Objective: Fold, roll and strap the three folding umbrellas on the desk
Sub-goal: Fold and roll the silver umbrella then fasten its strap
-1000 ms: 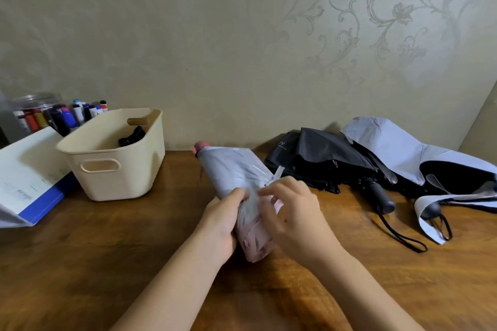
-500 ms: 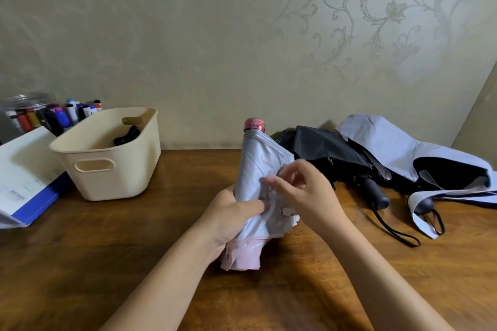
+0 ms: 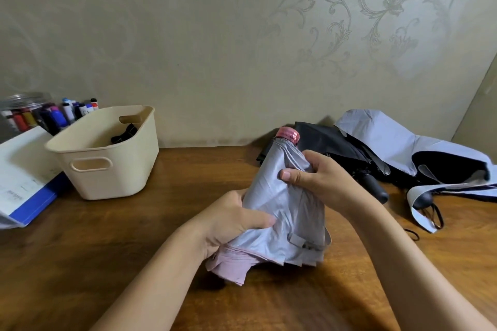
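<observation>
I hold a grey folding umbrella (image 3: 286,204) with a pink cap and pink inner edge upright over the wooden desk (image 3: 134,250). My left hand (image 3: 228,222) grips its lower part, thumb pressed across the fabric. My right hand (image 3: 317,179) grips the upper part just under the cap. Its strap hangs loose near the lower right edge. A black umbrella (image 3: 338,150) lies unfolded at the back right, its handle pointing toward me. A lavender and black umbrella (image 3: 398,148) sprawls open beside it on the far right.
A cream plastic basket (image 3: 107,158) with a dark item inside stands at the back left. Behind it is a jar of markers (image 3: 32,115). A white and blue folder (image 3: 18,177) lies at the left edge. A wall runs behind the desk.
The grey umbrella has gone from lying tilted to standing upright. My right hand has moved from the strap near the middle up to just below the cap.
</observation>
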